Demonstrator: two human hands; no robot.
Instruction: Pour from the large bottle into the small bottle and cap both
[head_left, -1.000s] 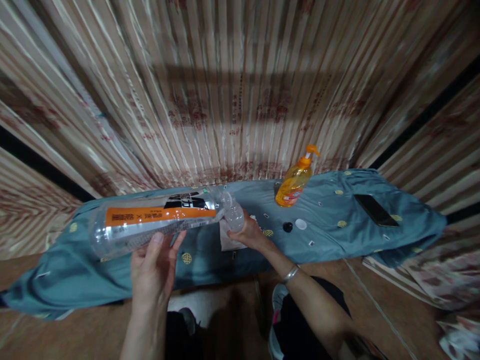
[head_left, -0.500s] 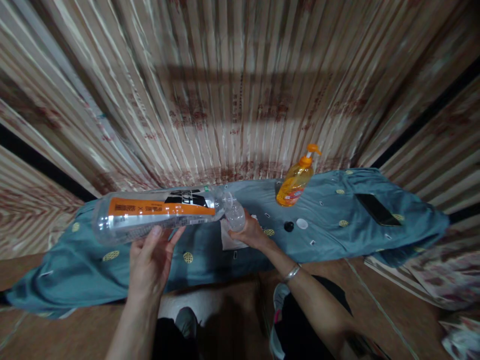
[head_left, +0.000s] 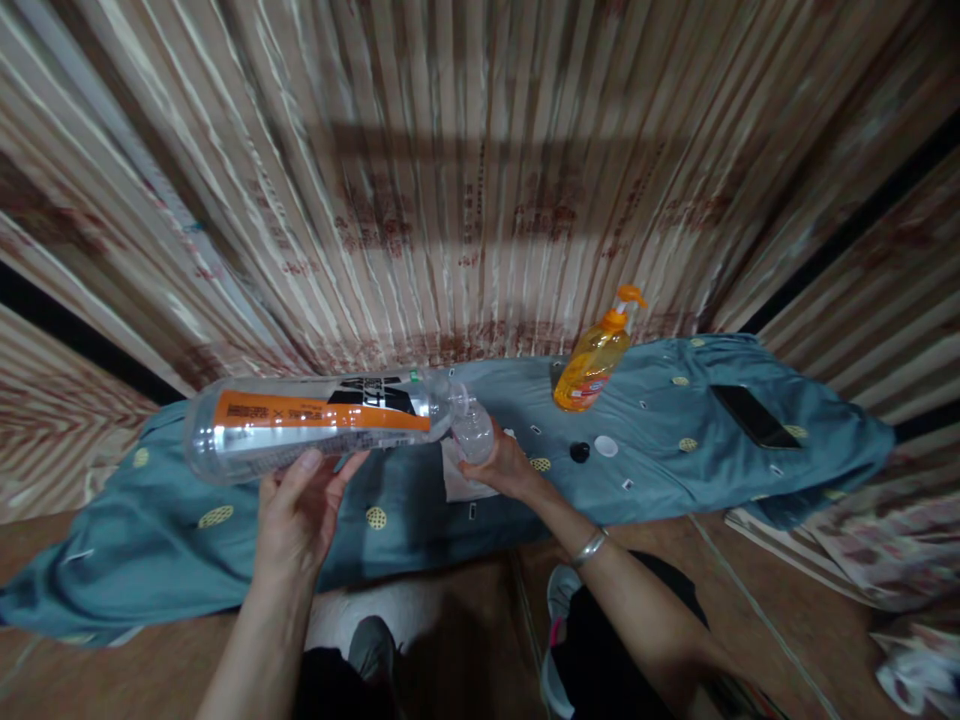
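Note:
My left hand (head_left: 304, 510) grips a large clear plastic bottle (head_left: 277, 465) with an orange, silver and black label. The bottle lies almost level in the air, its neck pointing right. My right hand (head_left: 502, 465) is closed round a small clear bottle (head_left: 472, 430), which tilts with its mouth up against the big bottle's neck. Whether liquid passes between them I cannot tell. Under the right hand a white tissue (head_left: 461, 483) rests on the blue-green cloth (head_left: 420, 540). Just right of that hand lie a small black cap (head_left: 580, 452) and a white disc (head_left: 606, 446).
A pump bottle of orange liquid (head_left: 589, 370) stands at the back of the cloth-covered surface. A dark phone (head_left: 754, 415) lies toward the right end. Behind rises a pleated curtain (head_left: 465, 180). My shoes (head_left: 371, 645) are on the brown floor below.
Both hands keep nearly the same pose, with the two bottles still mouth to mouth. The view has shifted very slightly.

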